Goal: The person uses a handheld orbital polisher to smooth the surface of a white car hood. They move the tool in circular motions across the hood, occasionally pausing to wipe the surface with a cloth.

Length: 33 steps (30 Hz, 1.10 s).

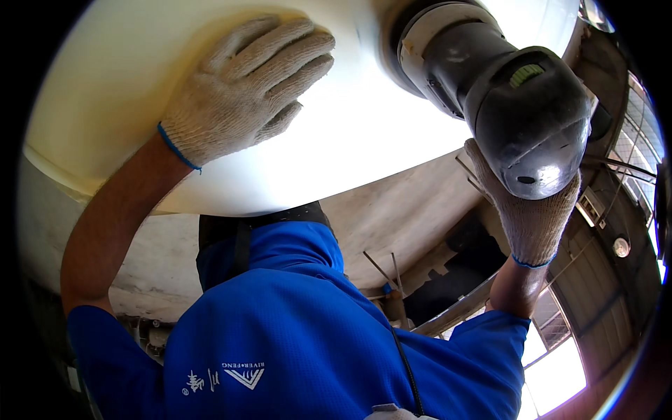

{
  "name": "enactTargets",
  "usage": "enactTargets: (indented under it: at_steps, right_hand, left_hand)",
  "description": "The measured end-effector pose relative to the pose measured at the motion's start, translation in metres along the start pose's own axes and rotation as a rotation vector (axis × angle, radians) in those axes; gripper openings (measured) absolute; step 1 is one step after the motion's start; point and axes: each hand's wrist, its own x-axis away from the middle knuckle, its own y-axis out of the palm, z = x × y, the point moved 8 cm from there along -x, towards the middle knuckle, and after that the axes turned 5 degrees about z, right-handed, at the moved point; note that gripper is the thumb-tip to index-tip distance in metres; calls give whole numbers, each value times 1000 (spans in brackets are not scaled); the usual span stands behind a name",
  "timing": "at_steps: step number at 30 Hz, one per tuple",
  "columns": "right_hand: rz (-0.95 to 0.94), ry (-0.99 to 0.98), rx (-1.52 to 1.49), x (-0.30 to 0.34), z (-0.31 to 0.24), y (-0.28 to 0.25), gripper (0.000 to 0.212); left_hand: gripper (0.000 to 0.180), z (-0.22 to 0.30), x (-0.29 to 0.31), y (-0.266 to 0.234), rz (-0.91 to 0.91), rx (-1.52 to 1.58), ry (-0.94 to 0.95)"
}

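Against white panel (105, 105), left hand (248, 87) outstretched flat, right hand (535, 227) clasping black power tool (525, 119)

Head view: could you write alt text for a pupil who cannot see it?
A person's gloved left hand rests on a large, pale, curved panel while the gloved right hand holds a black power tool to it. Below is a blue shirt.

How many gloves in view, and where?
2: left glove against the white panel; right glove at the black tool's near end, partly hidden by it. No others visible.
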Motion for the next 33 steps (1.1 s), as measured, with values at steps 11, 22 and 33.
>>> enactTargets:
  at_steps: [11,22,33]
  right_hand:
    - [-69,107,38,7,9,1,74]
    - [-94,188,-28,9,14,4,69]
    - [-92,148,-59,9,7,8,75]
  left_hand:
    - [57,0,2,2,6,-3,5]
    - [54,1,-4,0,11,-2,5]
    - [55,0,2,1,20,-21,-6]
